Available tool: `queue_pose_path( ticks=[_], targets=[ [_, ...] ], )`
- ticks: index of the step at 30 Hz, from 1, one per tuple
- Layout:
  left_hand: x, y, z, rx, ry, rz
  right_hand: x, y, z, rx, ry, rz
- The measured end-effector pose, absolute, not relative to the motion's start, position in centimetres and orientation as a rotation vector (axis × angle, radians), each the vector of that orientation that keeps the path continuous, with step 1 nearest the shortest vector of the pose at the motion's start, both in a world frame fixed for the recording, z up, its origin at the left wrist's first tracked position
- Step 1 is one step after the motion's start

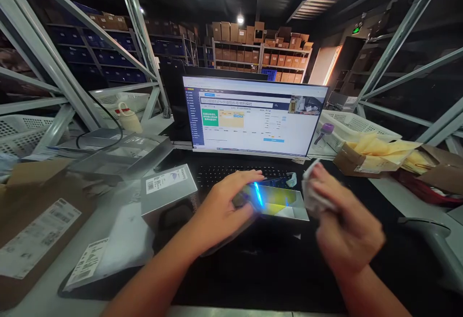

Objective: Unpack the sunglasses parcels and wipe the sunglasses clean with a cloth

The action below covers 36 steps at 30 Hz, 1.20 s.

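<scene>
**Around the flat black desk mat (289,278)**

The wide flat-panel monitor (249,143) stands at the back, with the black rectangular keyboard (208,177) before it. Left of the keyboard sits the grey rectangular carton (170,186); farther left is the brown cardboard box (32,240), with the pale flat plastic packet (126,230) between the two. The open grey-sided box (300,206) is before the keyboard, between the person's left hand (224,199) and right hand (347,220), the latter holding crumpled white wrapping (314,189). On the right, the brown cardboard tray (347,160) contains yellow paper envelopes (383,149); the white perforated plastic basket (356,120) stands behind it. Grey metal racks (237,45) behind the monitor bear brown cardboard cartons (235,33).
</scene>
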<state>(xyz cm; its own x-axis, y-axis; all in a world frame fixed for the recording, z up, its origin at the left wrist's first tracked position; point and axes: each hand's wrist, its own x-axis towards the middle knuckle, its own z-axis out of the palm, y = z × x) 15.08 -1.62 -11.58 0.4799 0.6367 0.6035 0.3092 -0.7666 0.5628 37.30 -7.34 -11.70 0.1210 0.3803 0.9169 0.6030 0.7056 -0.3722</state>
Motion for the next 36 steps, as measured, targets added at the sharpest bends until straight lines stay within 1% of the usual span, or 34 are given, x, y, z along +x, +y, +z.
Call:
queue_pose_path(
  ticks=[3, 5, 7, 9, 13, 17, 22, 27, 29, 31, 34, 36],
  targets=[
    [15.7, -1.9, -12.2, 2.400, 0.816, 1.246, 34.5, -7.0, -13.8, -0.789, -1.896, -0.516],
    [16.0, -2.0, -12.5, 2.449, 0.801, 1.270, 33.1, -6.7, -14.9, -0.788, -1.947, -0.695],
    [16.3, -2.0, -12.7, 2.479, 0.771, 1.280, 32.8, -6.2, -15.4, -0.749, -1.994, -0.772],
    [16.6, -2.0, -12.7, 2.476, 0.780, 1.291, 33.5, -5.7, -15.2, -0.743, -2.023, -0.761],
    [16.8, -2.0, -12.8, 2.445, 0.854, 1.298, 34.5, -5.2, -14.6, -0.877, -1.911, -0.687],
    [16.9, -1.8, -13.2, 2.404, 0.797, 1.332, 33.7, -5.5, -14.7, -0.748, -2.018, -0.690],
    [17.2, -1.6, -13.4, 2.311, 0.872, 1.410, 33.9, -5.4, -14.4, -0.820, -1.944, -0.632],
    [17.4, -1.0, -13.8, 2.189, 0.849, 1.436, 34.0, -5.3, -14.5, -0.704, -2.076, -0.619],
    [17.4, -0.8, -13.8, 2.143, 0.874, 1.442, 35.2, -4.8, -14.2, -0.762, -2.031, -0.560],
    [17.4, -0.8, -13.7, 2.083, 0.900, 1.452, 37.0, -4.3, -13.6, -0.872, -1.886, -0.377],
    [17.2, -1.1, -13.4, 1.993, 0.901, 1.461, 39.2, -3.5, -12.8, -1.028, -1.417, 0.054],
    [17.1, -1.4, -13.2, 1.963, 0.881, 1.473, 39.6, -3.0, -12.5, -1.024, -1.108, 0.388]
  ],
)
